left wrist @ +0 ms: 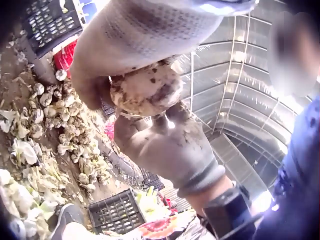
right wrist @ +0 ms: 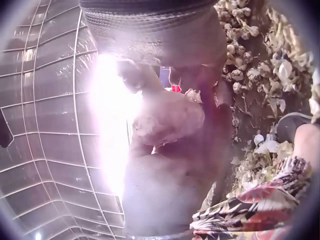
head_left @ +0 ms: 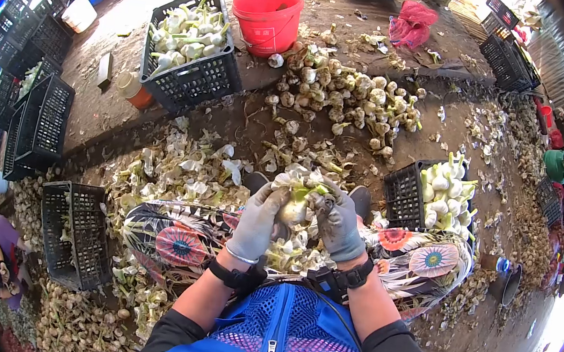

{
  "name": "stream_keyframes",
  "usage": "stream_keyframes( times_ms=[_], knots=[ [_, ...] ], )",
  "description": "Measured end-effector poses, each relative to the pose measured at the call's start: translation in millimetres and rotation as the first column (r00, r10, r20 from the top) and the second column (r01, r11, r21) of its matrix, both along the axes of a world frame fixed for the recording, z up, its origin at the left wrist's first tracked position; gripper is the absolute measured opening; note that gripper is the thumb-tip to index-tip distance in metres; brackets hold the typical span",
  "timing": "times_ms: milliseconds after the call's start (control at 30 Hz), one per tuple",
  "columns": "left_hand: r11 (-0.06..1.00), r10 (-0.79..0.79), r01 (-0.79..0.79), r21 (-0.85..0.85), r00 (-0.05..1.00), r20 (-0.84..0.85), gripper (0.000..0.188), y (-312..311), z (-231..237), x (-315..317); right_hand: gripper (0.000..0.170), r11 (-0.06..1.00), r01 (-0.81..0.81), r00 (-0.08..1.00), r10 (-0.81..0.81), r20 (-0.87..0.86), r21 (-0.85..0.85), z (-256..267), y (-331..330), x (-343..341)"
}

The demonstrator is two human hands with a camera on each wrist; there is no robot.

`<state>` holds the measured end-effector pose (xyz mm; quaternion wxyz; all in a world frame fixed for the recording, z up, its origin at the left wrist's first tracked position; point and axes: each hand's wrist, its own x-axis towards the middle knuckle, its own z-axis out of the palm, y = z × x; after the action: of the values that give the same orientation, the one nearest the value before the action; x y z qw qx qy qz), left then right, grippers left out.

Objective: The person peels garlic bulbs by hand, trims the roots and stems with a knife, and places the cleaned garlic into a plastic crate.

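Observation:
A garlic bulb (head_left: pixel 294 211) with a short green stem (head_left: pixel 303 193) and loose papery skin is held between both hands, above the lap. My left hand (head_left: pixel 255 223), in a pale knit glove, grips the bulb from its left side. On the opposite side, my right hand (head_left: pixel 340 227), in a soil-stained glove, pinches at its stem and skin. The left wrist view shows dirt on the pale bulb (left wrist: pixel 147 90) between the two gloves. In the right wrist view, glare washes out part of the bulb (right wrist: pixel 170 117), and the fingertips are partly hidden.
Untrimmed garlic (head_left: pixel 348 93) lies heaped ahead. A black crate (head_left: pixel 406 195) of trimmed bulbs stands at the right, and a fuller crate (head_left: pixel 198 85) at the front left beside a red bucket (head_left: pixel 266 30). Peeled skins (head_left: pixel 185 164) litter the ground. Another black crate (head_left: pixel 77 235) sits at the left.

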<state>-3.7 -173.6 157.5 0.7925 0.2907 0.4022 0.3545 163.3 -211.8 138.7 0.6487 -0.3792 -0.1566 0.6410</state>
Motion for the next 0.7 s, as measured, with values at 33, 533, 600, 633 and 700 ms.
stream_keyframes(
  times_ms=[33,533,600,633,700],
  knots=[
    [0.998,0.043,-0.043,0.055,0.999,-0.015,0.026,-5.0,3.5,1.3,0.051,1.0,0.027,0.999,-0.027,0.016,0.001,-0.1,-1.0,-0.4],
    [0.975,0.068,-0.028,0.22,0.982,-0.177,0.022,-42.3,22.4,-23.0,0.016,0.883,0.388,0.91,-0.412,-0.041,-0.266,-92.3,-16.6,68.7],
    [0.977,0.159,-0.102,0.189,0.935,-0.318,0.027,-23.8,10.8,-39.6,0.021,0.899,0.313,0.929,-0.357,-0.1,-0.307,-94.0,-19.2,70.2],
    [0.953,0.239,-0.171,0.251,0.932,-0.272,0.032,-15.9,-1.7,-36.2,0.026,0.896,0.266,0.937,-0.327,-0.124,-0.355,-96.8,-14.7,71.1],
    [0.877,0.277,-0.059,0.477,0.873,-0.401,0.045,-2.3,-20.1,-26.7,0.028,0.92,0.215,0.929,-0.296,-0.221,-0.327,-81.1,-11.9,65.6]
  ],
)
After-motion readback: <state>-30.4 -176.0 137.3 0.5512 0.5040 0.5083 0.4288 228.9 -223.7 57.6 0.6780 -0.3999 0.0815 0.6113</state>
